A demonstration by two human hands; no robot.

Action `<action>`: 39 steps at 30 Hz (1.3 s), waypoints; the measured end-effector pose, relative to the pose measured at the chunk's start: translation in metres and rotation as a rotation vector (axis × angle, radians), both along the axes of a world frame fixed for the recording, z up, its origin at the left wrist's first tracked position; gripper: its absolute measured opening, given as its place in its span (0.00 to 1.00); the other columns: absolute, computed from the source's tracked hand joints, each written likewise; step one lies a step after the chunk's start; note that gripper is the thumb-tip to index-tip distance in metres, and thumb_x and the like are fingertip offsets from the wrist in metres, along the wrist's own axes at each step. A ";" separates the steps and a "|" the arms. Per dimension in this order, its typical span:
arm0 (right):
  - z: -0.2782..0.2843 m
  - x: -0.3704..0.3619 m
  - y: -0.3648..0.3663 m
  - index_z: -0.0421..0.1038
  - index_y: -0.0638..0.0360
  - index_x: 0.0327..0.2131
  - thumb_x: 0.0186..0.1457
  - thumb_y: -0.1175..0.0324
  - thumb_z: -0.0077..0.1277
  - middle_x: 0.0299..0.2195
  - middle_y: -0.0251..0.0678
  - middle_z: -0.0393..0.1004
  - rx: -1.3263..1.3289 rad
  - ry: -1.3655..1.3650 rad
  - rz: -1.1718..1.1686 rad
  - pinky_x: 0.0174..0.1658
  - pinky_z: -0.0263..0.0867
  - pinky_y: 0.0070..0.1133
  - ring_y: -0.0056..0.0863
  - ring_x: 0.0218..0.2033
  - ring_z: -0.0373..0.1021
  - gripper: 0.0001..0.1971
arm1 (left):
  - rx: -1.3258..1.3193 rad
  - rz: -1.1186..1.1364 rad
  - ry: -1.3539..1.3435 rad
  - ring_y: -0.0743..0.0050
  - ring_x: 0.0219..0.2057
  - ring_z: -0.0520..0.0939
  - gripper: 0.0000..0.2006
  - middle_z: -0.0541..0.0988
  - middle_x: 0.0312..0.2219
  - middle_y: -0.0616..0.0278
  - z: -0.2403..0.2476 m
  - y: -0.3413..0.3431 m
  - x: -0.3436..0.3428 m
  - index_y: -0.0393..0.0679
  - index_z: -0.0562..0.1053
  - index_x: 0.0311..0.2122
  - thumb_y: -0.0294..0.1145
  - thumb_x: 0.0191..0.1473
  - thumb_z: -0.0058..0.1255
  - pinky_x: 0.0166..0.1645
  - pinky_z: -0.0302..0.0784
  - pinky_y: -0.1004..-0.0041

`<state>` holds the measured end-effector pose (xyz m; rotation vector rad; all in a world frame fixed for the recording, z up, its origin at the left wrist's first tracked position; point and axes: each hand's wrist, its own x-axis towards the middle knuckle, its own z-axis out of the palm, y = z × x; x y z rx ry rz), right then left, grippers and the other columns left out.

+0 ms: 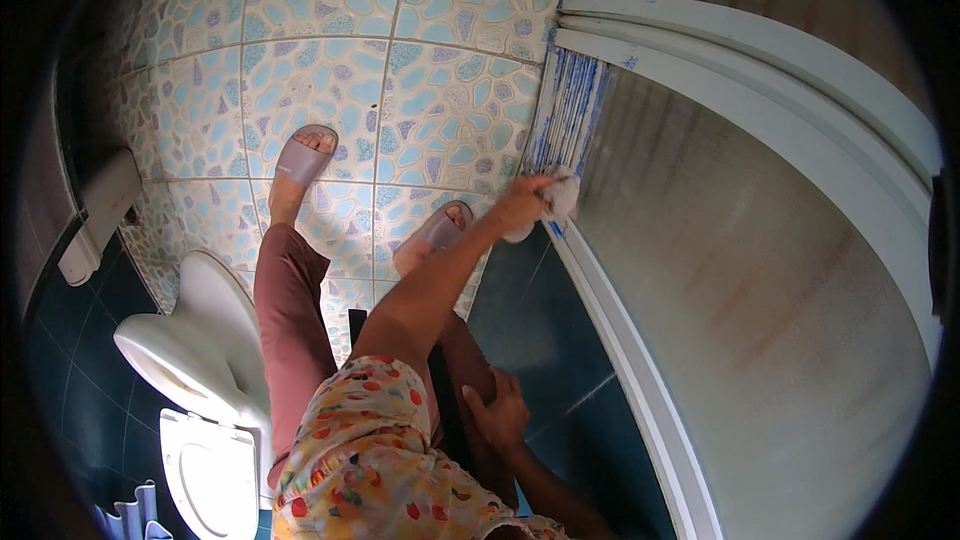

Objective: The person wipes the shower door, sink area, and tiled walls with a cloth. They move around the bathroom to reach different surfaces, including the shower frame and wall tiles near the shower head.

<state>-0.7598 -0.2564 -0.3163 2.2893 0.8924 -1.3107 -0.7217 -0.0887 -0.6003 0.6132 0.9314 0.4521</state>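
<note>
My left hand [525, 202] reaches across to the right, its fingers closed on a crumpled whitish wad [561, 194], perhaps a cloth or sponge. The wad touches the lower corner of a frosted panel [760, 310] in a white frame [630, 360]. Just beyond it is a ribbed strip [575, 105] streaked with blue and white. My right hand [497, 415] lies on my right leg near the knee, thumb apart from the fingers, with nothing visible in it.
My feet, in mauve slippers [318, 148], stand on pebble-patterned tiles [310, 90]. A white toilet [215, 340] with its lid up is close on the left. Dark blue tiles [540, 320] run beside the frame. Another white rail [760, 70] crosses at upper right.
</note>
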 end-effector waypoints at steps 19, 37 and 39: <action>-0.006 0.010 0.014 0.65 0.61 0.45 0.44 0.48 0.53 0.45 0.47 0.64 0.023 -0.065 -0.057 0.41 0.64 0.37 0.45 0.44 0.65 0.30 | 0.489 0.161 0.627 0.45 0.26 0.67 0.05 0.66 0.24 0.47 -0.106 0.023 0.046 0.37 0.62 0.23 0.25 0.47 0.42 0.30 0.61 0.54; -0.002 -0.001 0.018 0.64 0.56 0.47 0.44 0.44 0.51 0.47 0.43 0.63 -0.092 -0.019 -0.004 0.43 0.63 0.36 0.43 0.45 0.64 0.32 | -0.037 0.110 0.404 0.64 0.21 0.69 0.06 0.66 0.16 0.57 -0.079 -0.011 -0.018 0.38 0.65 0.23 0.29 0.43 0.47 0.28 0.62 0.64; -0.004 0.004 0.023 0.64 0.56 0.47 0.44 0.44 0.51 0.47 0.44 0.63 -0.099 -0.007 0.062 0.44 0.63 0.35 0.43 0.45 0.64 0.32 | 0.142 0.184 0.565 0.53 0.25 0.71 0.06 0.69 0.21 0.50 -0.103 -0.034 0.002 0.38 0.66 0.28 0.29 0.44 0.45 0.30 0.64 0.62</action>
